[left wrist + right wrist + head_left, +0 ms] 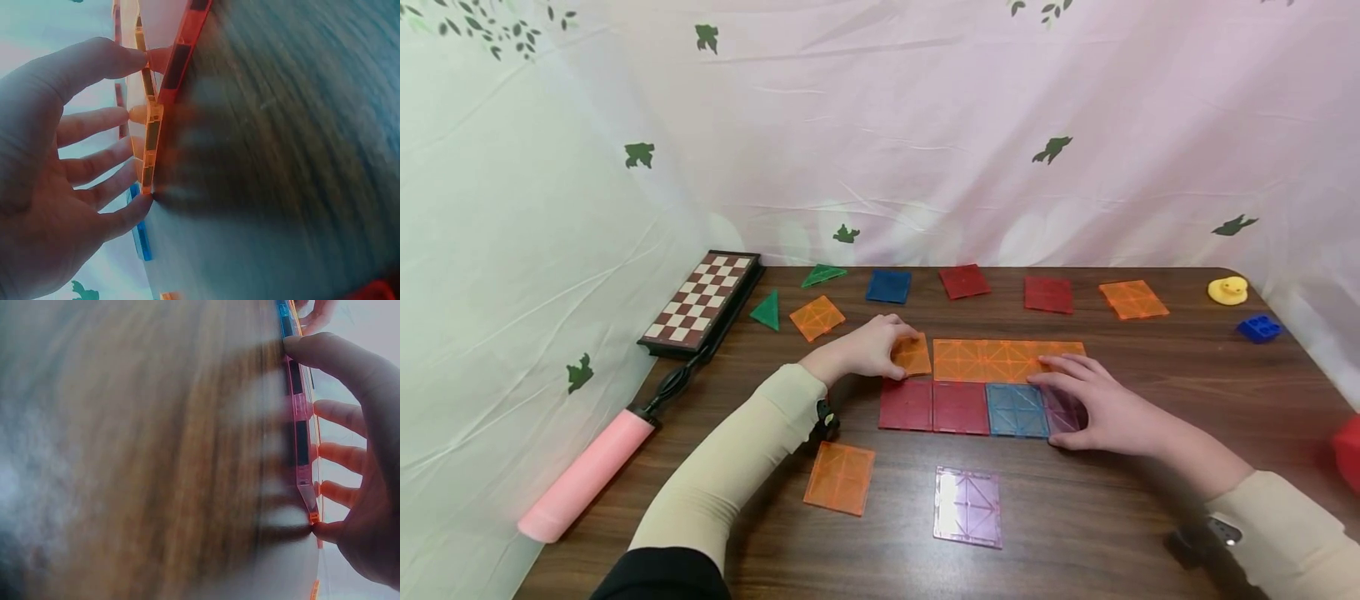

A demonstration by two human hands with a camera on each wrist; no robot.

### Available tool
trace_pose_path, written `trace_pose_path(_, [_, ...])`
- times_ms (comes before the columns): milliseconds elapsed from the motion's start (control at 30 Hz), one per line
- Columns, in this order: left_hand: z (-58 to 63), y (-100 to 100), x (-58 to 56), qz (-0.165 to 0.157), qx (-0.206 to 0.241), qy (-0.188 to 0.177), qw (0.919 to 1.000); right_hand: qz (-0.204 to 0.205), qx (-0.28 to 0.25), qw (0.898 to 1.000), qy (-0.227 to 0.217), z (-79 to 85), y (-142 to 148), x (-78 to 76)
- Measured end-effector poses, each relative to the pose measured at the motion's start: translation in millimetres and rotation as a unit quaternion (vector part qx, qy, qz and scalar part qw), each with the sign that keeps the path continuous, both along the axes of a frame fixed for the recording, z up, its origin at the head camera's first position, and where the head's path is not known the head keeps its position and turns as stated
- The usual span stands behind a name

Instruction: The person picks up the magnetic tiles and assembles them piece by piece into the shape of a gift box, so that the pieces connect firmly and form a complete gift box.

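Where the table (pixel 880 558) lies nearest the worker: a loose purple tile (pixel 967 507), then a loose orange tile (pixel 840 478).
Block, front row: two red tiles (pixel 906 406), a blue tile (pixel 1017 410), a violet tile (pixel 1057 410) partly covered.
Right hand (pixel 1108 408): fingers spread apart at the block's right end, thumb at its near edge; I see no clamping.
Left hand (pixel 868 348): thumb and fingers clamped on a square orange tile (pixel 914 357), just left of the orange strip (pixel 992 360), slightly skewed.
Step in hand: judged to be alignment; a narrow gap shows.
Next move: calls for squaring that tile against the strip, right end steadied.
Far left corner: chessboard (pixel 703 300).
Far right corner: yellow duck (pixel 1228 290).
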State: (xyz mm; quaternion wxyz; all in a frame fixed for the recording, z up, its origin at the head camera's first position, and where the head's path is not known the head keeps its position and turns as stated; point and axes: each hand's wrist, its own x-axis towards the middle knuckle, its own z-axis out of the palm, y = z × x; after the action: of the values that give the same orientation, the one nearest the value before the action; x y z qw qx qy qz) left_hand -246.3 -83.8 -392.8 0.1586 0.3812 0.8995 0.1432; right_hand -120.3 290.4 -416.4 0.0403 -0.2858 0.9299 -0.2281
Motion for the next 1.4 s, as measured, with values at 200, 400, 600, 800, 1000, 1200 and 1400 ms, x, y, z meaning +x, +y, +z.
trace_pose_path(200, [1.0,3,-0.6,-0.018,0.001,-0.007,0.9998,0.005,-0.002,1.0,0.001,-1.8,-2,-2.8])
trace_pose_path(400, [4.4,5,12.7,-0.01,-0.006,-0.003,0.9999,0.01,0.003,1.0,0.001,-2.8,-3,-5.5])
trace_pose_path(600, [5.3,10,45.6,-0.037,-0.034,0.034,0.9982,0.028,0.005,0.999,0.015,12.7,-3,-20.9])
trace_pose_path(800, [1.7,12,71.3,-0.054,-0.079,0.05,0.9941,-0.029,0.017,0.999,0.024,33.1,2,-72.7])
trace_pose_path(1000, [-2.1,12,77.6,-0.061,-0.09,0.076,0.9911,-0.088,0.048,0.995,0.007,25.6,15,-131.8])
trace_pose_path(1200, [-1.8,16,77.5,-0.07,-0.086,0.079,0.9907,-0.086,0.055,0.995,-0.014,11.8,20,-154.0])
trace_pose_path(1400, [-2.7,16,75.4,-0.064,-0.089,0.078,0.9909,-0.061,0.059,0.996,-0.019,11.5,-6,-150.7])
